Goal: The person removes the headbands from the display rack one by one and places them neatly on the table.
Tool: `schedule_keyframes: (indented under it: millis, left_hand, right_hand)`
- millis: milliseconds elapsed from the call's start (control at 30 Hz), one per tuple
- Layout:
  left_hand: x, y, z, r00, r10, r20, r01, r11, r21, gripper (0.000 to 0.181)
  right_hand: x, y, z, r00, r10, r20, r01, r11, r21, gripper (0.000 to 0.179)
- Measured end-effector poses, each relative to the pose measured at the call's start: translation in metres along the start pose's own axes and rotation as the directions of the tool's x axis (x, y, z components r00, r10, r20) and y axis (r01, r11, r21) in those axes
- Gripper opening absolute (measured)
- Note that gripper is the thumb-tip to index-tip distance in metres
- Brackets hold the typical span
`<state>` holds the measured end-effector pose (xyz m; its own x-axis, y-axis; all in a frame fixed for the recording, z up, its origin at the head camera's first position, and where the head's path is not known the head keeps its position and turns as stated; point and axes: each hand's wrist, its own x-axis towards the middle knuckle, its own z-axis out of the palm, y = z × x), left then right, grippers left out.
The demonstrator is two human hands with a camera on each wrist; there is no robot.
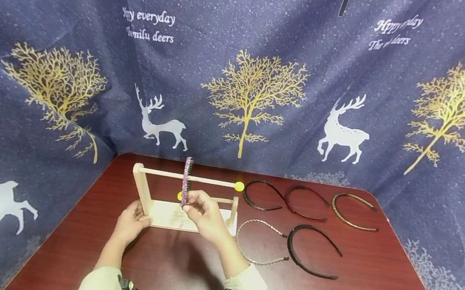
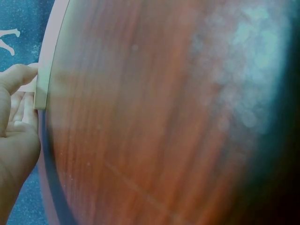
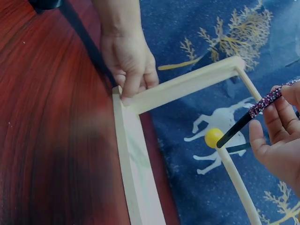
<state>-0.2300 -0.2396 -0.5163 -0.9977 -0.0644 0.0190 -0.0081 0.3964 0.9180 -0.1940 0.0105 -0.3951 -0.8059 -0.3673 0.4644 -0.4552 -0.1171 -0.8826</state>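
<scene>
My right hand (image 1: pixel 206 215) pinches a glittery pink-purple headband (image 1: pixel 187 178) near its lower end, thumb against fingers. The headband stands upright and overlaps the upper rod (image 1: pixel 215 182) of a wooden stand (image 1: pixel 175 218), left of the yellow ball (image 1: pixel 239 186) on that rod's end. In the right wrist view, the headband's bare black tip (image 3: pixel 234 129) crosses close to a yellow ball (image 3: pixel 214 138) on the other rod. At the stand's left end my left hand (image 1: pixel 131 222) grips the base beside the tall post (image 1: pixel 143 189); in the left wrist view its thumb and fingers hold the board edge (image 2: pixel 42 89).
Several headbands lie on the red-brown table (image 1: pixel 371 288) to the right: a thin black one (image 1: pixel 245 195), a dark red one (image 1: pixel 287 201), a gold one (image 1: pixel 333 208), a beaded one (image 1: pixel 237 236) and a thicker black one (image 1: pixel 290 246). A printed blue cloth (image 1: pixel 216 133) hangs behind.
</scene>
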Motion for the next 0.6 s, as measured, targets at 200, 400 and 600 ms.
schedule_keyframes:
  millis: [200,400,600]
  left_hand:
    - [0.000,0.001,0.000,1.000,0.000,0.005,0.000,1.000,-0.008,0.062]
    - [0.000,0.000,0.000,1.000,-0.008,0.013,0.008,1.000,-0.003,0.062]
    - [0.001,0.000,0.000,0.999,-0.022,0.027,0.022,1.000,-0.012,0.062]
  right_hand:
    - [-0.004,-0.003,-0.009,0.999,-0.002,-0.041,0.003,1.000,0.014,0.009]
    - [-0.010,-0.005,-0.019,0.998,-0.024,-0.054,0.025,1.000,0.007,0.009]
    - [-0.017,-0.008,-0.035,0.996,-0.006,-0.092,0.005,1.000,-0.012,0.011]
